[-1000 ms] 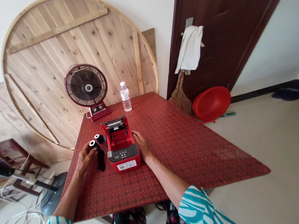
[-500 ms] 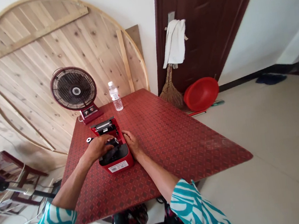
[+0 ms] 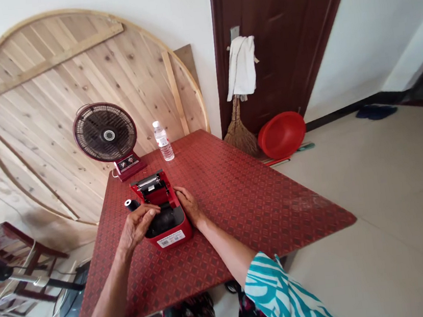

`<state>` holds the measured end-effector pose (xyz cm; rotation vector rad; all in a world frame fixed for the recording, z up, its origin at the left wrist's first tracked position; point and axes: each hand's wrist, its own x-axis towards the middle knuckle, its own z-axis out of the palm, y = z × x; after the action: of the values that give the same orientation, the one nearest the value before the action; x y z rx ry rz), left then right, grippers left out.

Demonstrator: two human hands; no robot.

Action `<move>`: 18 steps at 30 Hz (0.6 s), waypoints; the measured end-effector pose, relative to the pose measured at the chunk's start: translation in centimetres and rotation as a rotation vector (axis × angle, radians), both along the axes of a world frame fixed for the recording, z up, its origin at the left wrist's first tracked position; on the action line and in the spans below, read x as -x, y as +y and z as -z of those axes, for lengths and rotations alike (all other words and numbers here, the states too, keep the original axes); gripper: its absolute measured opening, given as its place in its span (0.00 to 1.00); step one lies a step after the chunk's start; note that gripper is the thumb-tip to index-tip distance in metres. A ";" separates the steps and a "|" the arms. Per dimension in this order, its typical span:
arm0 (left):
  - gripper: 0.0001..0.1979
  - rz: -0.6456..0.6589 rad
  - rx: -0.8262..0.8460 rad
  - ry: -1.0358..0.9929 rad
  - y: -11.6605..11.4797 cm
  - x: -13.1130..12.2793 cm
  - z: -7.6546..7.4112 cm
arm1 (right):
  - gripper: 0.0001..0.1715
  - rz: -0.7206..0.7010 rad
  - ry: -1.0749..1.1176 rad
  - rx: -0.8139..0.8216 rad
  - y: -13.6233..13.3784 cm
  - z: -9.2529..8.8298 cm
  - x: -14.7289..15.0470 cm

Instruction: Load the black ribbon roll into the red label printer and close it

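On the table stands a red receipt printer (image 3: pixel 170 235) with its lid (image 3: pixel 151 186) tipped up and its black compartment (image 3: pixel 165 219) exposed. My left hand (image 3: pixel 138 226) is at the compartment's left edge. Its fingers stretch over the opening, with nothing visible held in them. A dark shape shows inside the compartment, too dim to make out fully. My right hand (image 3: pixel 189 205) grips the printer's right side, its fingertips partly hidden. Just behind my left hand, a black paper roll (image 3: pixel 131 204) with a white core rests on the table.
A red fan (image 3: pixel 106 135) and a water bottle (image 3: pixel 164 142) stand at the back of the patterned table (image 3: pixel 247 200). A large round wooden board (image 3: pixel 54 106) leans on the wall. A broom (image 3: pixel 239 132) and a red basin (image 3: pixel 282 134) are by the door.
My left hand has let go of the black roll it held in the printer and drawn back left. The roll's white core no longer shows there. My right hand stays on the printer.
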<state>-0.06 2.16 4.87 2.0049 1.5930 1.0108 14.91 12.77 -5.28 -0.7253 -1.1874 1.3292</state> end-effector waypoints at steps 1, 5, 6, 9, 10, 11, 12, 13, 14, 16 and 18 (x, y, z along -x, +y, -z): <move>0.20 0.005 -0.061 -0.024 -0.8 0.0 0.6 | 0.21 -0.011 0.026 0.031 0.2 0.0 0.0; 0.17 0.010 -0.258 0.093 -2.4 -0.4 2.2 | 0.29 -0.006 0.085 0.087 2.1 -1.9 0.6; 0.16 0.002 -0.308 0.150 -2.6 -0.5 2.3 | 0.30 0.003 0.069 0.067 2.7 -2.9 0.8; 0.14 -0.060 -0.462 0.308 -2.9 -0.7 2.2 | 0.28 -0.071 0.034 -0.071 3.8 -6.1 1.3; 0.14 -0.088 -0.505 0.349 -3.0 -0.7 2.2 | 0.26 -0.086 0.005 -0.111 3.8 -6.8 1.3; 0.14 -0.111 -0.536 0.380 -3.2 -0.8 2.1 | 0.24 -0.096 -0.029 -0.143 3.5 -7.3 1.1; 0.14 -0.127 -0.557 0.397 -3.3 -0.8 2.1 | 0.24 -0.095 -0.061 -0.174 3.0 -7.4 0.8; 0.15 -0.141 -0.574 0.396 -3.4 -0.8 2.2 | 0.24 -0.082 -0.085 -0.210 2.3 -7.2 0.4; 0.17 -0.159 -0.589 0.376 -3.5 -0.7 2.3 | 0.24 -0.062 -0.103 -0.260 1.6 -6.6 -0.1; 0.20 -0.221 -0.608 0.290 -3.5 -0.5 2.7 | 0.26 0.010 -0.112 -0.328 -0.1 -5.1 -1.1; 0.23 -0.286 -0.598 0.201 -3.4 -0.2 3.2 | 0.26 0.027 -0.129 -0.315 -1.5 -3.5 -2.0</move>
<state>0.16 -1.27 1.68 2.3568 1.8854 1.5898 16.88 11.28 -1.73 -0.6017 -1.4455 1.0529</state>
